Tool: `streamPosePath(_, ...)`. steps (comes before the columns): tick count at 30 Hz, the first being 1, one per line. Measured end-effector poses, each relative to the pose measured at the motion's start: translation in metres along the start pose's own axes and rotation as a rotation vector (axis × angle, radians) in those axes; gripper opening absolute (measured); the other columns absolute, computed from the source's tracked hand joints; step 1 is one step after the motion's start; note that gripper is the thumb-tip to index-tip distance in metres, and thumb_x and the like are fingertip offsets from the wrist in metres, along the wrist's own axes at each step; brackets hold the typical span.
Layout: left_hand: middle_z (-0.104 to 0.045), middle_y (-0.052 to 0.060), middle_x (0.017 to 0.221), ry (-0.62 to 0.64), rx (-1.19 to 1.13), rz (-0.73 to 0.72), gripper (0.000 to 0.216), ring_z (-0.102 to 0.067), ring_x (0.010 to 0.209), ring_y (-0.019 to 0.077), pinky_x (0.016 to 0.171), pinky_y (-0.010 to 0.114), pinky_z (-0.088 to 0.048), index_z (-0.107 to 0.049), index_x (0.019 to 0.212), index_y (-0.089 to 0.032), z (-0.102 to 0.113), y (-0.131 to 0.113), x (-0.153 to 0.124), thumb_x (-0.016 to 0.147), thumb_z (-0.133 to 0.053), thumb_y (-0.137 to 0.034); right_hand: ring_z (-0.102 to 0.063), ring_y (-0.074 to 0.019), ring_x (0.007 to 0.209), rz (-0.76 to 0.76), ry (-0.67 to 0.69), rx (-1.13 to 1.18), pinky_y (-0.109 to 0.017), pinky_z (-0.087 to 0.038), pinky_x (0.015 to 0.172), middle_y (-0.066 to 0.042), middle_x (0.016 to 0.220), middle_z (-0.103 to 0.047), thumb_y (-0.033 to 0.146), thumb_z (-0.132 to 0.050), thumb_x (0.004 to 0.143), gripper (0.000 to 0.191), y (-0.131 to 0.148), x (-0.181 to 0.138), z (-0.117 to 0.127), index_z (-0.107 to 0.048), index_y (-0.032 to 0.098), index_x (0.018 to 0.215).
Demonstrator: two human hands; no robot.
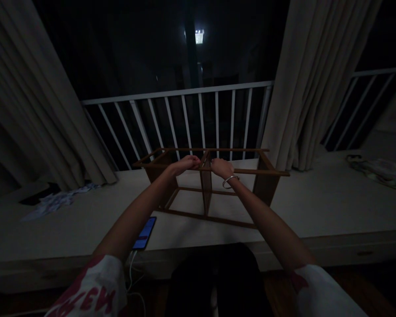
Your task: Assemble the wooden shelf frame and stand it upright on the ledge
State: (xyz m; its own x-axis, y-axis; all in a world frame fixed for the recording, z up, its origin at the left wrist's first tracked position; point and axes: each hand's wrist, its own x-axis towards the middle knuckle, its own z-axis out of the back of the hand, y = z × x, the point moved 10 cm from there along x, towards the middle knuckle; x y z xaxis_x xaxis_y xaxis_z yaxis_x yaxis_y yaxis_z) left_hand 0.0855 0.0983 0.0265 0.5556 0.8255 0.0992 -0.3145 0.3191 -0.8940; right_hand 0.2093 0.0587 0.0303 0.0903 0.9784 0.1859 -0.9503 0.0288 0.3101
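A brown wooden open frame point(265, 185), like a small shelf rack, stands on a long pale ledge point(333, 207) in dim light. My left hand point(186, 164) is closed around the frame's near top rail, left of the middle upright. On the same rail, just right of that upright, my right hand point(221, 167) is closed too. It wears a silver bangle point(230, 181) at the wrist. Both arms reach forward from white sleeves with red print.
A phone point(144, 233) with a lit screen lies on the ledge near its front edge, with a white cable hanging down. Crumpled cloth point(57, 200) lies at left, another cloth point(381, 169) at far right. A white railing point(198, 119) and curtains point(313, 83) stand behind.
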Motion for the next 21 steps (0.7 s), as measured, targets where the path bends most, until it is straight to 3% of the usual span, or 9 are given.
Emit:
streamPosePath(9, -0.050, -0.001, 0.052, -0.064, 0.178, 0.121, 0.006, -0.042, 0.047, 0.0071, 0.046, 0.020, -0.030, -0.058, 0.062, -0.012, -0.003, 0.003, 0.012, 0.060, -0.052, -0.012, -0.054, -0.0259, 0.102, -0.006, -0.008, 0.054, -0.033, -0.040, 0.080, -0.016, 0.107, -0.060, 0.033, -0.035, 0.082, 0.037, -0.008, -0.001, -0.003, -0.062, 0.016, 0.101)
streamPosePath(21, -0.052, -0.002, 0.052, -0.062, 0.113, 0.051, 0.013, -0.046, 0.048, 0.0058, 0.048, 0.018, -0.034, -0.052, 0.066, -0.013, -0.009, -0.003, 0.004, 0.063, -0.062, -0.021, -0.056, -0.0277, 0.099, 0.033, -0.030, 0.089, -0.038, -0.041, 0.079, -0.013, 0.106, -0.060, 0.028, -0.037, 0.077, 0.035, -0.008, 0.000, -0.003, -0.063, 0.017, 0.098)
